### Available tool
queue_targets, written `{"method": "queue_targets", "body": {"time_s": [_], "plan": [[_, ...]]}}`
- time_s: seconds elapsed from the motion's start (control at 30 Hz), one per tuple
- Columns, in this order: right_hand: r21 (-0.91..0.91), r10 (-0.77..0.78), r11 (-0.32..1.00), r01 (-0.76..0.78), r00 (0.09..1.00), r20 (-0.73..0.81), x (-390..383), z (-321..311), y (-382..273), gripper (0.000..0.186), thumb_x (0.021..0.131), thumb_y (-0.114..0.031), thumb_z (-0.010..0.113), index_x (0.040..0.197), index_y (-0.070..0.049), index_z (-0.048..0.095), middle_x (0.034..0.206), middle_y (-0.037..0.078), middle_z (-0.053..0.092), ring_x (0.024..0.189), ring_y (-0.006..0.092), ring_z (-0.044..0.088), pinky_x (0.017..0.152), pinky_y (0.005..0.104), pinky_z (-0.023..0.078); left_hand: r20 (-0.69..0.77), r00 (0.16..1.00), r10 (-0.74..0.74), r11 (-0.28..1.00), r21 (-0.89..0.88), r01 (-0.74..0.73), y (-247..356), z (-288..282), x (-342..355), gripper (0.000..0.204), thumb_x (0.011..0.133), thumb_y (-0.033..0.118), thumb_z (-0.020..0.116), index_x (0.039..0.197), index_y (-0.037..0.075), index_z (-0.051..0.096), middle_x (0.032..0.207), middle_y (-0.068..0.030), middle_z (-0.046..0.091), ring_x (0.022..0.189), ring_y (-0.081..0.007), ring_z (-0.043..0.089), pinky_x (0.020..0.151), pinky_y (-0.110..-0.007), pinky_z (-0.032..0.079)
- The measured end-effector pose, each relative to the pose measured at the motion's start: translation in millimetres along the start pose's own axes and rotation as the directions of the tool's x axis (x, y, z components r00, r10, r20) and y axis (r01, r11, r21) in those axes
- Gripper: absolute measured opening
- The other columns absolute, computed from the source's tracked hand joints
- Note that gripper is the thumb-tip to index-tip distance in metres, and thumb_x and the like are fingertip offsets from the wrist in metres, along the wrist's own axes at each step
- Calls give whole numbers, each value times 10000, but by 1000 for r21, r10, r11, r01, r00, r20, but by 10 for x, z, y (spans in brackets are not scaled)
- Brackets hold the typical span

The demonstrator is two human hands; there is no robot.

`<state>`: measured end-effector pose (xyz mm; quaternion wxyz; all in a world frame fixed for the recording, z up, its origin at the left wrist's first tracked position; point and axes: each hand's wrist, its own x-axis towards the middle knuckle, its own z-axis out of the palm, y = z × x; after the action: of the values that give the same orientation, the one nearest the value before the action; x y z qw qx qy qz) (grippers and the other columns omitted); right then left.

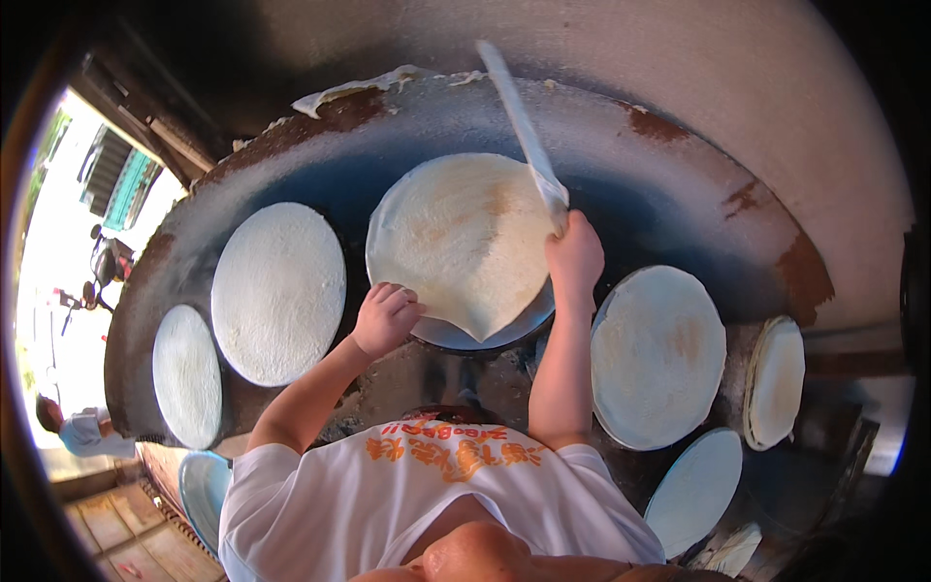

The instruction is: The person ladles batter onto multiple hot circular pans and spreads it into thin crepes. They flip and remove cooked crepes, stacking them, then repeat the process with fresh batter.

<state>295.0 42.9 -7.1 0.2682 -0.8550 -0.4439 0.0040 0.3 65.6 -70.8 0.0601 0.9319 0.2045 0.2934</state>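
Head cam: left hand (385,320) has fingers pinched on near-left edge of round flatbread (451,242), which sits dead center over round pan (529,318), near rim drooping to a point. Right hand (576,250) has fingers clenched round end of pale flat stick (522,121), which angles up and away past flatbread's right edge. Two pale rounds off left (279,294), browned one off right (659,357), all on dark curved worktop (640,209).
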Motion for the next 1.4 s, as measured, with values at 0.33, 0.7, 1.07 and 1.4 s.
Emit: {"method": "queue_targets", "body": {"time_s": [0.33,0.7,1.07,1.4], "plan": [[27,35,999,-41,979,200,479,-836,-827,214,814,-173,576,1002,-76,607,981,149,639,956,326,616,782,444,493,-231,929,-288,949,-197,245,-236,-342,225,209,642,-21,701,821,71,641,891,-101,569,858,-301,551,774,-387,456],[539,437,802,-256,867,-238,-851,-2122,1862,271,692,-121,636,939,-14,665,775,121,666,721,195,633,668,333,486,-218,949,229,940,-202,-273,1395,124,1195,247,650,-28,692,870,82,664,896,-93,614,864,-285,583,773,-384,456],[214,612,790,-575,717,-334,-1898,-1643,4173,276,680,-217,691,763,-1,541,744,211,598,778,407,590,651,457,464,135,843,520,826,-333,-456,2821,1452,1034,254,708,120,661,960,114,631,893,-49,589,891,-245,569,818,-392,446],[274,597,802,-531,698,-394,-2150,-1881,4139,300,688,-241,710,740,11,556,756,225,594,779,419,580,664,480,461,189,797,574,791,-378,-481,2959,1614,1129,210,680,73,682,879,88,618,871,-78,587,852,-275,572,779,-395,460]]}}
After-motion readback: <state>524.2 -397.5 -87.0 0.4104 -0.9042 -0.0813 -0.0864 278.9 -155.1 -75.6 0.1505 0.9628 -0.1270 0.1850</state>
